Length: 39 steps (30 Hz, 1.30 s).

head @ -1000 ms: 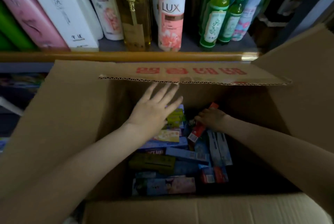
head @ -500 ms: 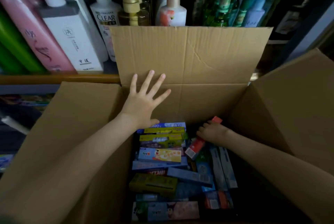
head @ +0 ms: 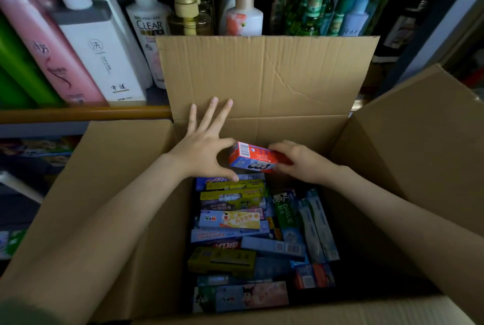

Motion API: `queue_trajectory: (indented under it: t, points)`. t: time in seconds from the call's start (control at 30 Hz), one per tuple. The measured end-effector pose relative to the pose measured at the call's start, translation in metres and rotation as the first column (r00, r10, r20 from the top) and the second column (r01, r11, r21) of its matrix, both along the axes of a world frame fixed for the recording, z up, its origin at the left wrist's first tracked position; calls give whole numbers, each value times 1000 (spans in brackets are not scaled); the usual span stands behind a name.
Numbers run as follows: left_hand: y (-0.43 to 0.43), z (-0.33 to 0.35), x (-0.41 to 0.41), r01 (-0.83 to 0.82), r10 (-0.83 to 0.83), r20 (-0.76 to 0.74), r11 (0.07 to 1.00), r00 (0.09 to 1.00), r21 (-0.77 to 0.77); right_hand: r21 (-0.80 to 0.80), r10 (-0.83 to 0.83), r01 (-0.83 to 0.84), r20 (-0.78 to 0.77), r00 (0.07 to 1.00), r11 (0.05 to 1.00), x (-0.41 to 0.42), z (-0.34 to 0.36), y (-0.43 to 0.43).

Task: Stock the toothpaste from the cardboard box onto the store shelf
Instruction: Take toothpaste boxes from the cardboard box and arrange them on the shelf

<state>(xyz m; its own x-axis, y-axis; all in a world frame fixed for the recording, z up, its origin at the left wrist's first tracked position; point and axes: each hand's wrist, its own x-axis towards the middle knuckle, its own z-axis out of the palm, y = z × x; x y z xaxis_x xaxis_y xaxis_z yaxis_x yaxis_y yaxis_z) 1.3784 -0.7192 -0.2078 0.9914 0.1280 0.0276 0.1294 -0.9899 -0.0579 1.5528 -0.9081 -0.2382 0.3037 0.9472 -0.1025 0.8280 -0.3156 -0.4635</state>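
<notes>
Right hand (head: 301, 163) grips red toothpaste (head: 252, 157); left hand (head: 203, 153) seemingly touching.

The cardboard box (head: 117, 193) is open on top. Its upright far flap (head: 262, 75) screens the shelf (head: 78, 115), where bottles (head: 99, 49) stand packed. The right flap (head: 419, 141) walls that side. Toothpaste cartons (head: 230, 219) crowd the floor.

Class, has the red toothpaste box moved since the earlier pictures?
Yes. The right hand has lifted the red box out of the pile, leftward, judged against the carton's back wall.
</notes>
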Motion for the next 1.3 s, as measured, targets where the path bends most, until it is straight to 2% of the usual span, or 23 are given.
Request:
queue_trajectory:
  t: [0.1, 0.23, 0.33, 0.37, 0.4, 0.47, 0.5, 0.57, 0.67, 0.8, 0.87, 0.93, 1.07, 1.13, 1.2, 1.27, 1.3]
  points:
    - [-3, 3, 2, -24, 32, 57, 990, 998, -140, 8, 6, -6, -45, 999, 1000, -4, 6, -2]
    - [-8, 7, 0, 33, 13, 153, 954, 988, -297, 43, -25, 30, -117, 993, 999, -12, 10, -5]
    - [-11, 18, -6, 55, 35, 164, 856, 986, -514, 103, -62, 99, -318, 946, 990, -21, 17, -9]
    - [-14, 24, -10, 47, 71, 164, 784, 984, -619, 116, -70, 125, -393, 917, 985, -25, 21, -10]
    - [-16, 28, -14, 28, 139, 163, 669, 977, -743, 125, -75, 146, -451, 889, 981, -28, 26, -11]
    - [-23, 36, -23, 32, 295, 151, 373, 943, -927, 134, -67, 161, -525, 848, 978, -37, 35, -15]
    - [-27, 39, -26, 40, 363, 141, 272, 921, -961, 144, -54, 161, -556, 830, 976, -42, 40, -16]
    - [-35, 44, -33, 38, 458, 117, 179, 881, -983, 180, -31, 180, -619, 785, 967, -57, 53, -19]
    - [-48, 59, -48, 98, 511, 170, 166, 843, -981, 291, 25, 214, -642, 767, 933, -86, 82, -20]
    - [-68, 85, -81, 121, 521, 257, 280, 814, -952, 449, 126, 271, -678, 725, 851, -129, 129, -18]
    - [-81, 97, -103, 96, 497, 269, 346, 825, -933, 479, 151, 261, -663, 733, 838, -148, 146, -17]
    - [-94, 106, -127, 84, 517, 273, 359, 812, -930, 483, 189, 183, -624, 758, 856, -166, 157, -17]
    - [-114, 118, -176, 20, 629, 277, 383, 726, -923, 465, 227, 125, -627, 745, 876, -206, 161, -11]
    - [-114, 119, -207, -68, 693, 217, 359, 688, -931, 458, 197, 172, -651, 733, 872, -227, 161, -6]
    - [-105, 116, -246, -223, 775, 105, 305, 623, -926, 457, 160, 260, -696, 700, 851, -244, 160, 2]
    - [-94, 109, -287, -316, 864, 2, 187, 503, -930, 417, 117, 360, -774, 623, 835, -259, 160, 13]
    - [-89, 104, -305, -300, 905, -40, 97, 422, -949, 390, 101, 399, -808, 580, 830, -265, 158, 21]
